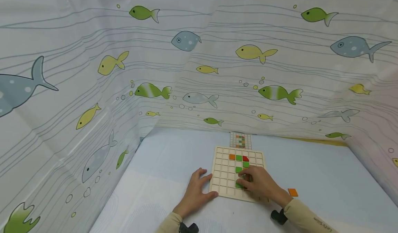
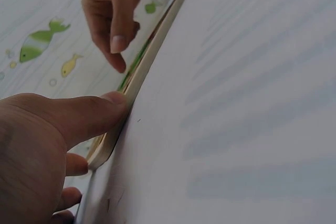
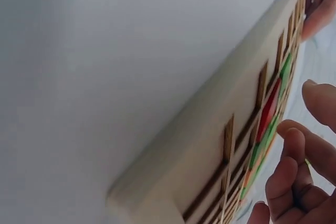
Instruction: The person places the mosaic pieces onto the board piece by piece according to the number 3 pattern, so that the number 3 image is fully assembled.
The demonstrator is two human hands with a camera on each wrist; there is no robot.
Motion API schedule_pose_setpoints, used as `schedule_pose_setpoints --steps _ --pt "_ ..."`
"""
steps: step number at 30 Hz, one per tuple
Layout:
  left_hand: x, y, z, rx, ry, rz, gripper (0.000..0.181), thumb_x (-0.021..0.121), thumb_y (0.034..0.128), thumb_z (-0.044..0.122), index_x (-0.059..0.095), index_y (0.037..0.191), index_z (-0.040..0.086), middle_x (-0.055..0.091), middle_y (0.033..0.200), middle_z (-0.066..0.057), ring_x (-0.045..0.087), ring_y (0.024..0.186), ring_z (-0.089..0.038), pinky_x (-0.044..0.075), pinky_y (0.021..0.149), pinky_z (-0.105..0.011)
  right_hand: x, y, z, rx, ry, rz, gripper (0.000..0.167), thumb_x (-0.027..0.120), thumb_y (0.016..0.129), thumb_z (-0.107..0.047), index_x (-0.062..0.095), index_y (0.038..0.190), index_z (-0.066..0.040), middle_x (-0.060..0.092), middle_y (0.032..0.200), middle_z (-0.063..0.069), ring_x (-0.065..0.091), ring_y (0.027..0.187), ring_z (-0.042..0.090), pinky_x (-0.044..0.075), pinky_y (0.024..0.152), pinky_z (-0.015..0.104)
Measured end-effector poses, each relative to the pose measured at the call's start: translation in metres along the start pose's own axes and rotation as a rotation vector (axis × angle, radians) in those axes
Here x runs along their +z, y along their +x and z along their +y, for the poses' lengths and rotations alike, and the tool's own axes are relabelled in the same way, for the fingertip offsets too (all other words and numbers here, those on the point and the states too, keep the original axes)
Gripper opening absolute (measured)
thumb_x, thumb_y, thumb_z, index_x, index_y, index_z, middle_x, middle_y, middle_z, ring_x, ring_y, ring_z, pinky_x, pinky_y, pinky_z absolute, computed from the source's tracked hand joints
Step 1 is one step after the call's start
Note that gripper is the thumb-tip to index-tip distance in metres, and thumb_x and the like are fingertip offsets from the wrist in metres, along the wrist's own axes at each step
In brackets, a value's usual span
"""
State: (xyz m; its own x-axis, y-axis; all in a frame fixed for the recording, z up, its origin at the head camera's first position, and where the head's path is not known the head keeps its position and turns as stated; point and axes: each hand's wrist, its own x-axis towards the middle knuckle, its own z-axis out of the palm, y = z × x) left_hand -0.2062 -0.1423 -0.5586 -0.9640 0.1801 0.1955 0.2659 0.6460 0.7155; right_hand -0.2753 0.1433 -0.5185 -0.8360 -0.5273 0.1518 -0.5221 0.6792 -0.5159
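A square wooden grid board lies on the table, with orange, green and red tiles set in several of its cells. My left hand touches the board's left side, its thumb at the near-left corner and its fingers spread. Above the board's right half is my right hand, thumb and forefinger apart over the tiles. Nothing shows between those fingers in the right wrist view, where a red tile and green tiles stand in the grid nearby. In the head view this hand hides some of the cells.
A loose orange tile lies on the table right of the board, near my right wrist. Behind the board lies a printed card with a coloured grid pattern. A fish-patterned sheet forms walls at the back and sides.
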Motion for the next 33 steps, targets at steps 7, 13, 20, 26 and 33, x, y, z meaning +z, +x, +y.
schedule_pose_setpoints --steps 7,13,20,26,33 --pt "0.001 0.001 -0.003 0.012 -0.002 0.001 0.071 0.086 0.0874 0.041 0.065 0.141 0.0 0.048 0.152 -0.022 0.035 0.153 -0.048 0.033 0.122 -0.07 -0.02 -0.011 0.014 0.037 -0.025 0.029 0.02 0.083 0.094 -0.026 0.082 0.108 -0.012 0.059 0.077 -0.015 0.048 0.068 0.001 0.043 0.058 0.02" --pt "0.0 0.0 -0.004 0.019 -0.005 0.007 0.07 0.085 0.0884 0.042 0.065 0.141 0.0 0.048 0.151 -0.021 0.036 0.152 -0.049 0.034 0.122 -0.069 -0.043 -0.029 0.039 0.11 -0.093 0.013 0.019 0.083 0.092 -0.026 0.081 0.106 -0.013 0.062 0.081 -0.014 0.051 0.073 0.001 0.044 0.062 0.022" --pt "0.0 -0.002 -0.003 0.014 -0.007 0.009 0.071 0.086 0.0876 0.042 0.065 0.141 -0.001 0.048 0.151 -0.023 0.036 0.151 -0.05 0.035 0.12 -0.072 -0.067 -0.054 0.063 0.182 -0.116 -0.095 0.028 0.085 0.089 -0.031 0.079 0.11 -0.013 0.069 0.094 -0.01 0.061 0.087 0.007 0.054 0.071 0.026" --pt "0.001 -0.002 -0.003 0.003 -0.013 0.0 0.072 0.085 0.0882 0.044 0.064 0.142 0.0 0.047 0.153 -0.022 0.034 0.153 -0.049 0.034 0.121 -0.071 -0.079 -0.079 0.083 0.182 -0.144 -0.106 0.036 0.088 0.086 -0.034 0.078 0.113 -0.012 0.07 0.101 -0.009 0.064 0.09 0.009 0.056 0.074 0.027" --pt "0.001 0.0 -0.001 0.0 -0.021 -0.003 0.072 0.085 0.088 0.043 0.064 0.142 0.0 0.047 0.153 -0.022 0.033 0.153 -0.05 0.033 0.122 -0.071 -0.079 -0.095 0.098 0.211 -0.16 -0.066 0.032 0.087 0.087 -0.035 0.075 0.108 -0.013 0.07 0.1 -0.009 0.063 0.088 0.005 0.058 0.076 0.027"
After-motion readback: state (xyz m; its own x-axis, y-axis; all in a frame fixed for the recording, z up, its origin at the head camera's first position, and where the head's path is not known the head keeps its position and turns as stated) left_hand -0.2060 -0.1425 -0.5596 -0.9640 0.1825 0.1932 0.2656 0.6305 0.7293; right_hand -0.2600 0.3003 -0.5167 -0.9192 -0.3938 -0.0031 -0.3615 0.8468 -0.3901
